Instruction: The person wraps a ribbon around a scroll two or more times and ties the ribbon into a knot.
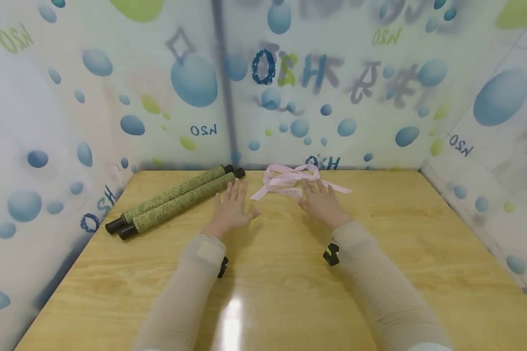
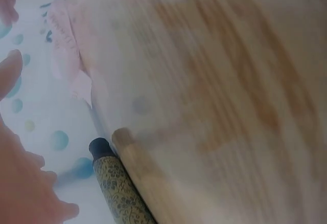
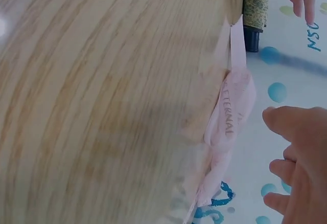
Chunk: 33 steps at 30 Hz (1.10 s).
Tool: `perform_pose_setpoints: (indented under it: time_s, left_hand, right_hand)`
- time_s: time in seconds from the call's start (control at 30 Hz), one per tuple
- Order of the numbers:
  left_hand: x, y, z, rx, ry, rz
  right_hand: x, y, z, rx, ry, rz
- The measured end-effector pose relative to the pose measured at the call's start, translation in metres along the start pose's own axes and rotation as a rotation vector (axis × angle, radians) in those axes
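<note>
Two rolled scrolls in green patterned cloth with black end knobs lie side by side at the back left of the table. To their right is a loosely looped pink ribbon; printed letters show on it in the right wrist view. My left hand, fingers spread, is above the table near the scrolls' far ends, holding nothing. My right hand reaches toward the ribbon's right side with its fingers extended. The right wrist view shows a gap between that hand and the ribbon.
The wooden table meets a patterned back wall with blue and green spots. Similar side panels stand at left and right. Each wrist carries a small black device.
</note>
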<state>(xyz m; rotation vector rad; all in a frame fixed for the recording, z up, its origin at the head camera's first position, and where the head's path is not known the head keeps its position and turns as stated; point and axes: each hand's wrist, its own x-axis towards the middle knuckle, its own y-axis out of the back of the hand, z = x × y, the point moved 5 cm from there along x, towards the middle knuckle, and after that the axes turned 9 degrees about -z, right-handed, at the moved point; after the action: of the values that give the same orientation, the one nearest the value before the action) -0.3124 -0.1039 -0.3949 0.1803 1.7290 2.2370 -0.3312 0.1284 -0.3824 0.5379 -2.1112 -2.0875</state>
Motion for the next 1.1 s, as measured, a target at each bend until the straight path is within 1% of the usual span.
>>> perform_pose_setpoints:
  time_s: [0.1, 0.17, 0.27, 0.37, 0.4, 0.53, 0.6, 0.67, 0.77, 0.83, 0.97, 1.1]
  left_hand:
    - [0.004, -0.004, 0.003, -0.039, -0.025, 0.02]
    - [0.005, -0.01, 0.003, -0.059, -0.048, 0.036]
    - [0.003, -0.013, 0.007, -0.06, -0.06, 0.035]
    - [0.003, -0.013, 0.011, -0.039, -0.051, 0.027]
    - [0.002, -0.011, 0.014, -0.027, -0.036, 0.011]
    - [0.006, -0.009, 0.019, 0.0, -0.023, -0.005]
    - [0.007, -0.005, 0.023, -0.002, -0.031, -0.004]
    - [0.007, -0.005, 0.029, -0.018, -0.045, -0.006]
    - [0.006, -0.005, 0.038, -0.03, -0.061, -0.004]
    - [0.006, -0.005, 0.043, -0.01, -0.072, -0.002]
    - [0.007, -0.001, 0.054, 0.019, -0.131, 0.03]
    - [0.011, 0.006, 0.066, 0.015, -0.212, 0.106]
  right_hand:
    - [0.008, -0.004, -0.004, 0.003, 0.003, -0.019]
    - [0.013, -0.009, -0.007, 0.01, 0.003, -0.043]
    - [0.019, -0.014, -0.01, 0.008, 0.009, -0.038]
    - [0.023, -0.016, -0.009, 0.006, 0.023, 0.01]
    - [0.025, -0.016, -0.009, 0.01, 0.032, 0.025]
    - [0.03, -0.015, -0.008, 0.033, 0.063, 0.051]
    - [0.033, -0.013, -0.009, 0.051, 0.065, 0.067]
    - [0.031, -0.013, -0.008, 0.067, 0.056, 0.092]
    - [0.03, -0.012, -0.009, 0.062, 0.069, 0.142]
    - [0.027, -0.008, -0.013, 0.056, 0.086, 0.183]
    - [0.018, 0.006, -0.022, 0.069, 0.12, 0.263]
    - [0.011, 0.02, -0.035, 0.082, 0.187, 0.303]
